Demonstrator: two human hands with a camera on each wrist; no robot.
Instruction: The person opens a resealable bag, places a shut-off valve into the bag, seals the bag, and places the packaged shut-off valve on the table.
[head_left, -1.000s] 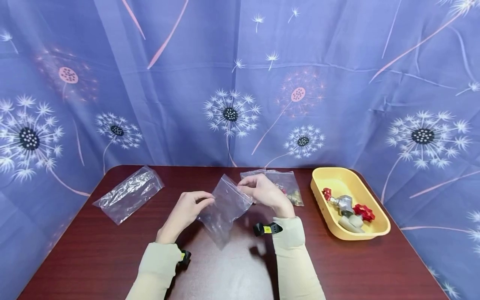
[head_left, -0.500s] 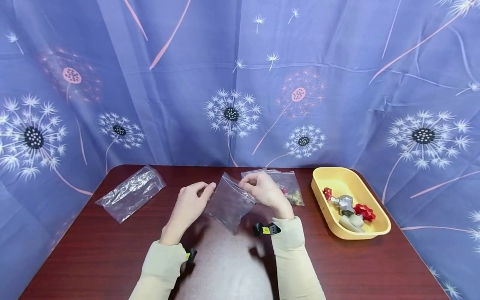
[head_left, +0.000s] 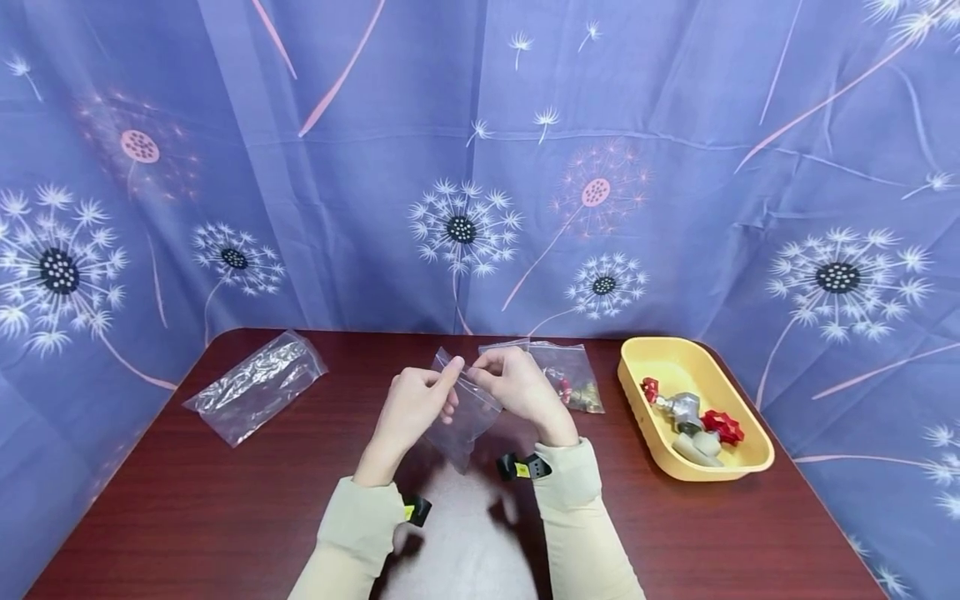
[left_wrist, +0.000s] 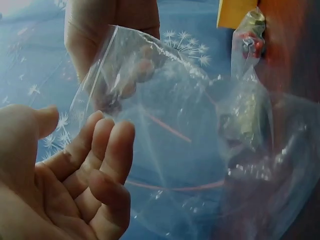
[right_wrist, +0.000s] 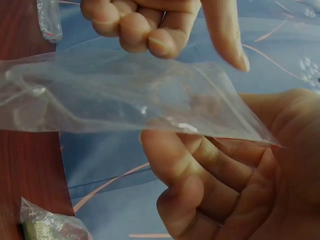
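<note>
A clear zip-lock bag (head_left: 463, 417) hangs above the table between both hands, its zip edge uppermost. My right hand (head_left: 517, 385) pinches that zip edge near its middle. Beside the bag's left part is my left hand (head_left: 416, 407), thumb raised and standing apart from the fingers. In the left wrist view the left fingers (left_wrist: 112, 150) are loosely bent, close to the clear film (left_wrist: 165, 100); whether they touch it I cannot tell. The right wrist view has the bag (right_wrist: 125, 95) stretched sideways, with the right hand (right_wrist: 225, 170) below and the left hand (right_wrist: 150, 25) above.
Another flat clear bag (head_left: 258, 387) lies at the table's back left. Behind my right hand is a zip-lock bag (head_left: 576, 379) with red and brassy pieces. A yellow tub (head_left: 633, 417) at the right holds red-handled valve-like parts (head_left: 723, 427). A patterned curtain (head_left: 360, 250) backs the table.
My left hand has moved right and its thumb has risen toward the zip edge. The right hand keeps its pinch on the bag, whose lower part has swung and shifted.
</note>
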